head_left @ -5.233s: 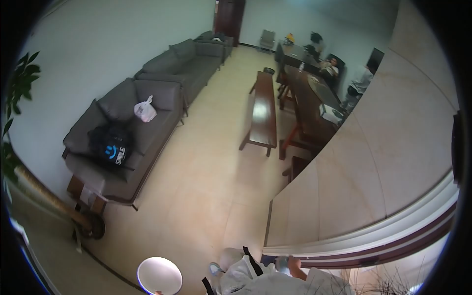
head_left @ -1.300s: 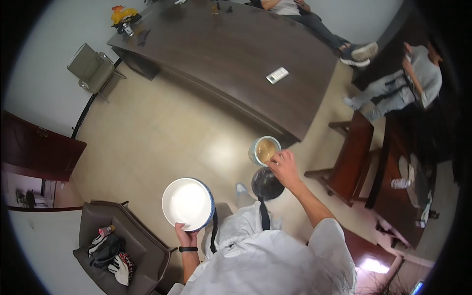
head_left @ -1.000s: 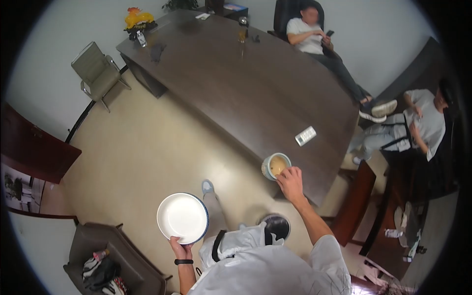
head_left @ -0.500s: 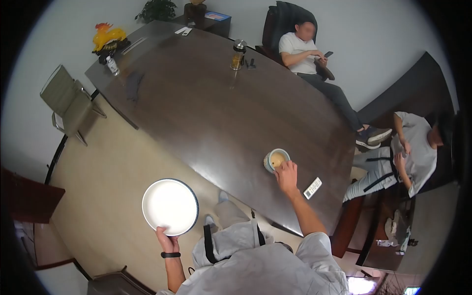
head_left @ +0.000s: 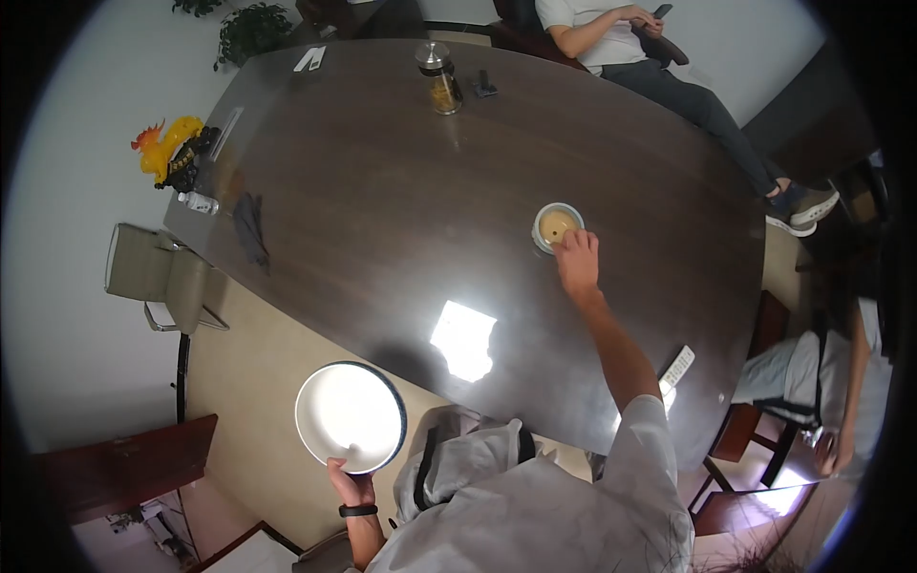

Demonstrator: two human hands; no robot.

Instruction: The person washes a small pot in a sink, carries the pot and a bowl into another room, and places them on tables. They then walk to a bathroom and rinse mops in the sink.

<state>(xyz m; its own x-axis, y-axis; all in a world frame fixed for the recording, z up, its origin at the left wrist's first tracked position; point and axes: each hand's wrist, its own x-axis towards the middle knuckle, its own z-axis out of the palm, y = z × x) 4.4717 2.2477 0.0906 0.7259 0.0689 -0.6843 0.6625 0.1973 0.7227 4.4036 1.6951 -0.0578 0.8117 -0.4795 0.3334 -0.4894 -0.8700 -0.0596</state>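
Observation:
My left hand [head_left: 351, 480] grips a round white bowl [head_left: 349, 415] with a dark blue rim by its near edge. The bowl is held beyond the table's near edge, over the floor, its inside facing me. At the end of my outstretched arm, my right hand [head_left: 577, 261] has its fingers closed on the near rim of a small pale cup [head_left: 558, 225]. The cup stands on the dark table [head_left: 382, 210]; its inside is tan with a dark spot. My right fingertips are partly hidden.
A white remote control [head_left: 677, 369] lies right of my arm. Farther back are a glass jar [head_left: 439, 81] with a metal lid, a dark cloth [head_left: 250, 229], a bottle [head_left: 199, 202] and a yellow rooster figure [head_left: 170, 151]. One person sits behind the table, another at right.
My right hand and the cup are farther in over the table, away from the remote control. My left hand still holds the bowl, now tilted somewhat differently. The view has shifted.

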